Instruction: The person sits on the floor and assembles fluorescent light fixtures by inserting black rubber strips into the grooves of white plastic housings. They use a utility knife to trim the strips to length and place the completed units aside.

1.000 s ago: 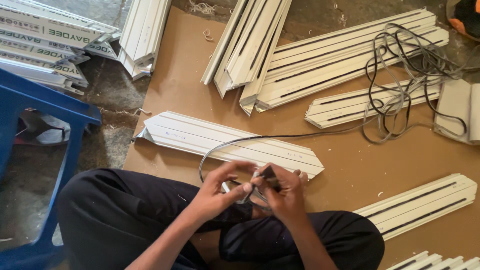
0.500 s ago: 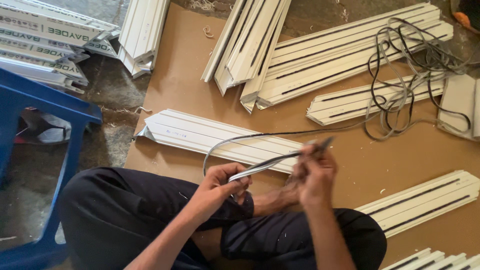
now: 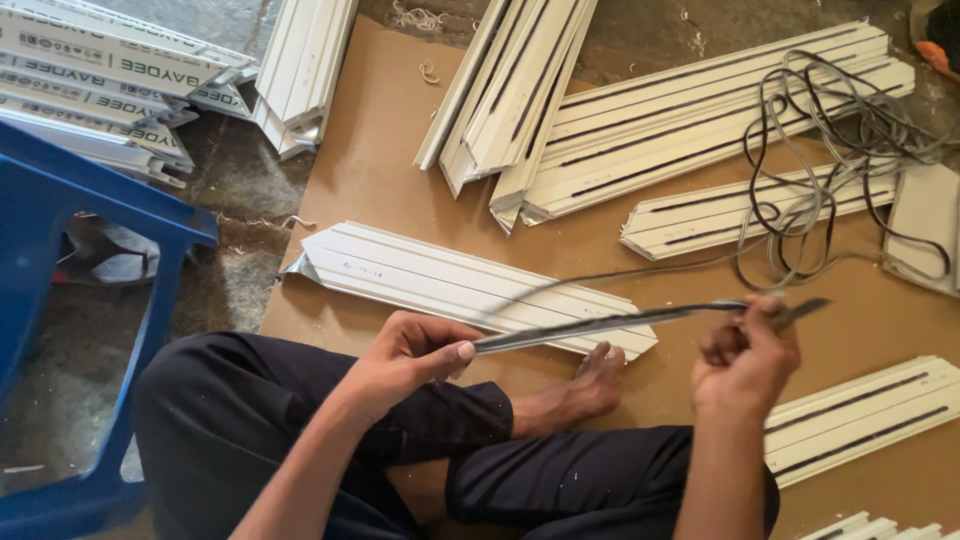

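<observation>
Now spread wider than before: left hand (image 3: 410, 360) pinching one end of the grey strip (image 3: 620, 322), right hand (image 3: 745, 360) clenched on the other, pulled rightward

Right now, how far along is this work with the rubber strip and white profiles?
Several white profiles already carry dark strips. In hand: a strip stretched between left hand and right hand. The nearest profile shows no strip, and a tangled coil remains.

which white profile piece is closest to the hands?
The white profile piece with mitred ends lying alone on the brown board, just beyond the left hand and right hand, under the stretched dark gasket strip. The others lie farther off.
</observation>
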Demonstrator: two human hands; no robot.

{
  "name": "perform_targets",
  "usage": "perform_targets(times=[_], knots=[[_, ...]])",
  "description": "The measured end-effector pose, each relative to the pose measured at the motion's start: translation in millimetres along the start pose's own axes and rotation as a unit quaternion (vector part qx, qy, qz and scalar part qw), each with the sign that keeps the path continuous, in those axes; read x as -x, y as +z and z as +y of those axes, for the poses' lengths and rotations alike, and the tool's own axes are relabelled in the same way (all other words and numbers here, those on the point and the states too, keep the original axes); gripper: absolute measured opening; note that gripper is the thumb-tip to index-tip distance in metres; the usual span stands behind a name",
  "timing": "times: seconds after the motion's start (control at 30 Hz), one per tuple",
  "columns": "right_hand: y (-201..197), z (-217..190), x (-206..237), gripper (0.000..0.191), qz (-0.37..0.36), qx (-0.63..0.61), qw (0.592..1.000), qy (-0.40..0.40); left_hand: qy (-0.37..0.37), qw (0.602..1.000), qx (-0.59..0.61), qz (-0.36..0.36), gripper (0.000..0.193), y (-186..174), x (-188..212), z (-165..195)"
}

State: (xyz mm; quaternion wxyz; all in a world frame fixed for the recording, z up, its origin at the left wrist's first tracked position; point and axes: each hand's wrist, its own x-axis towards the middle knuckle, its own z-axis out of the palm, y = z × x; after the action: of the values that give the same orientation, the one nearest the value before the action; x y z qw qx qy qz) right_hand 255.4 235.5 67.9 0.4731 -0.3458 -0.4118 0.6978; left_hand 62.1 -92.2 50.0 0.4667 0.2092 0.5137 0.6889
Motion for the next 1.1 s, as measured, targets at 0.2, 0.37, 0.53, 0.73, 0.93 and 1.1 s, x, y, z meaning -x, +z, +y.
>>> perform_targets(times=[0.2, 0.37, 0.53, 0.73, 0.93, 1.1], knots=[[-15.3, -12.0, -2.5, 0.01, -0.009, -0.016, 1.0, -0.004, -0.018, 0.999, -0.035, -0.023, 0.03, -6.4, 1.8, 4.0], [-18.4, -13.3, -7.5, 0.011, 0.048, -0.009, 0.999, -0.008, -0.022, 0.997, -0.062, -0.033, 0.031, -10.9, 1.1, 8.7], [-24.8, -19.7, -12.8, 0.017, 0.046, -0.036, 0.998, -0.018, -0.052, 0.993, -0.103, -0.04, 0.029, -17.2, 4.1, 17.7], [-22.0, -21.6, -6.6, 0.02, 0.053, -0.006, 0.998, -0.039, -0.073, 0.989, -0.125, 0.008, 0.027, -15.5, 5.1, 25.9], [-20.9, -25.8, -7.1, 0.02, 0.058, -0.014, 0.998, -0.032, -0.068, 0.993, -0.088, 0.038, 0.026, -17.1, 6.6, 27.4], [-27.3, -26.4, -12.3, 0.021, 0.055, -0.027, 0.998, -0.033, -0.06, 0.993, -0.087, 0.051, 0.026, -22.4, 5.9, 25.6]])
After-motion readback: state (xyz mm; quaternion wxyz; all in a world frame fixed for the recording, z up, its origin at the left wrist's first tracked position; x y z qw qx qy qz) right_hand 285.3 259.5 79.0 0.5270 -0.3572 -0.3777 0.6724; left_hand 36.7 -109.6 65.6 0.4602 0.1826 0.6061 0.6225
